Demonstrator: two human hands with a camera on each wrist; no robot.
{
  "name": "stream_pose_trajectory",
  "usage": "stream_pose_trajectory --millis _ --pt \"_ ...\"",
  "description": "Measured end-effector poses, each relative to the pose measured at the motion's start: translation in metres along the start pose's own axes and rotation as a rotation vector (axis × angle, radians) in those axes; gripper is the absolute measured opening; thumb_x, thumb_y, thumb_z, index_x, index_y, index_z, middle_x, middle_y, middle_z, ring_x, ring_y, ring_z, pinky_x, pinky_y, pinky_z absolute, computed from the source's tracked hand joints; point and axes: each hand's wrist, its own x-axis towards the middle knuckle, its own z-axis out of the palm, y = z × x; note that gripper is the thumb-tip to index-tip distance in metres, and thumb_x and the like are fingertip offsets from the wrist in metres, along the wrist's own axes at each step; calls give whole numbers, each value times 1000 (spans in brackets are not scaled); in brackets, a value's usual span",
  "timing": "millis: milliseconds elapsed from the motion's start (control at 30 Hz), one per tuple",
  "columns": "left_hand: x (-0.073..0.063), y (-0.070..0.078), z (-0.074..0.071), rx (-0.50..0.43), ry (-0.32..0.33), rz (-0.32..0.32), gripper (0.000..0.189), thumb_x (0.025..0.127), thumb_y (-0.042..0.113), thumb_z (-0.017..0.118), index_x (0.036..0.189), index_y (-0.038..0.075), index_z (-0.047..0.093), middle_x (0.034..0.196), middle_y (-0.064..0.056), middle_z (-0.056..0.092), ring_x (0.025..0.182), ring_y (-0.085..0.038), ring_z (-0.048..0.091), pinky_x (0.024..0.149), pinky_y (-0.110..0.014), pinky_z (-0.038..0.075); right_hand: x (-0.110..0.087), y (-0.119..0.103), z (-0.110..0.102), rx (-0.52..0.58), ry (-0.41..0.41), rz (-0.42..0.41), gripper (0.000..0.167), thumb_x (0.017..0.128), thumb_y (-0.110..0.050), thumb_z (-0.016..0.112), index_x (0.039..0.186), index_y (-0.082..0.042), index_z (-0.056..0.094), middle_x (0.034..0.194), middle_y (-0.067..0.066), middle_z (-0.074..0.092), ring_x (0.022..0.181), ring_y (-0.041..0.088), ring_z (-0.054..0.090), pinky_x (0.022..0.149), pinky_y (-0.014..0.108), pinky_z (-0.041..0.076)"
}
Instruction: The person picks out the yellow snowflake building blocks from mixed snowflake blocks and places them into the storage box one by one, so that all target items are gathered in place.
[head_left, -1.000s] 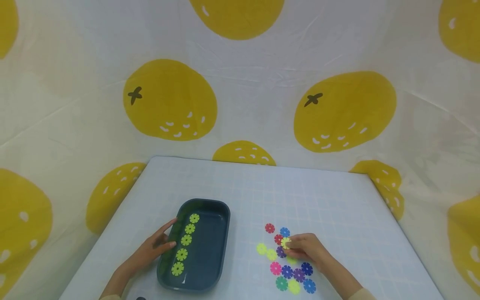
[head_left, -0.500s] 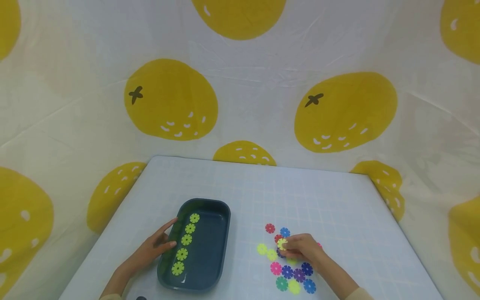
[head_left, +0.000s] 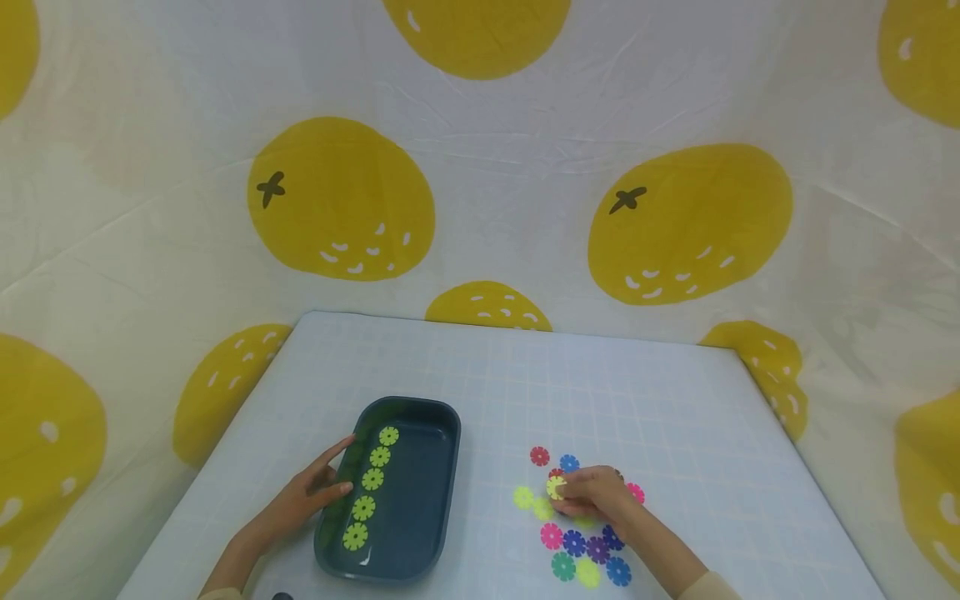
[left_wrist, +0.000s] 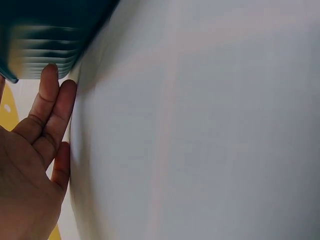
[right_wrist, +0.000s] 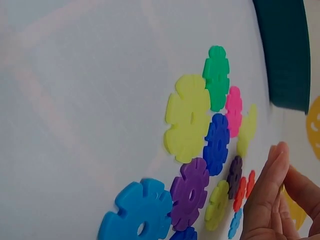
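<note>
My right hand (head_left: 600,493) pinches a yellow flower-shaped notched disc (head_left: 556,487) between thumb and fingers, above the left part of a group of similar discs. In the right wrist view this hand's fingers hide nearly all of it. To the left stands a dark teal tray (head_left: 408,533), where several yellow-green discs (head_left: 372,479) lie in a row along the left side. My left hand (head_left: 300,498) rests at the tray's left rim, index finger and thumb reaching onto it. The left wrist view shows its fingers (left_wrist: 60,110) extended by the tray's ribbed outer wall.
Loose flower discs in pink (head_left: 551,536), green (head_left: 563,567), purple (right_wrist: 190,195), blue (right_wrist: 137,210), red (head_left: 539,456) and yellow (right_wrist: 187,120) lie on the white table right of the tray. A small dark object (head_left: 282,597) shows at the bottom edge. A fruit-patterned curtain surrounds the table.
My right hand has shifted a little left with the yellow disc, uncovering a pink disc on its right. The left hand and the tray stay in place.
</note>
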Motion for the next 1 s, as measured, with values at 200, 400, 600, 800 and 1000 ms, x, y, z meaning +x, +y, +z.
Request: stream_pose_trajectory --millis 200,400,600,800,1000 --pt "0 1 0 8 5 -16 72 94 42 66 155 39 28 110 -6 55 104 -21 48 92 -51 41 -2 -2 4 24 -28 -13 47 84 -17 80 119 8 61 90 12 74 82 23 75 73 28 56" --pt "-1 2 0 14 9 -5 73 94 41 66 155 38 28 111 -6 54 105 -22 47 92 -50 41 -5 -6 8 34 -56 -15 50 83 -16 80 122 9 60 95 11 74 81 22 75 74 28 56" --pt "-2 1 -1 18 9 -11 72 94 43 66 155 39 28 113 -6 54 106 -23 47 91 -49 41 -7 -12 12 48 -82 -21 54 84 -17 79 126 9 57 97 11 74 85 22 75 76 27 56" --pt "-2 0 -1 15 10 -5 73 94 42 66 155 39 27 113 -6 54 105 -22 47 91 -49 41 -11 -19 18 39 -147 -57 53 85 -17 78 126 10 58 99 11 74 86 21 75 76 28 56" --pt "-1 -1 -1 19 7 5 72 94 42 66 155 40 27 108 -6 53 103 -22 47 89 -47 40 -15 -27 21 56 -183 -72 46 86 -16 77 122 8 61 100 11 73 84 19 74 76 26 56"
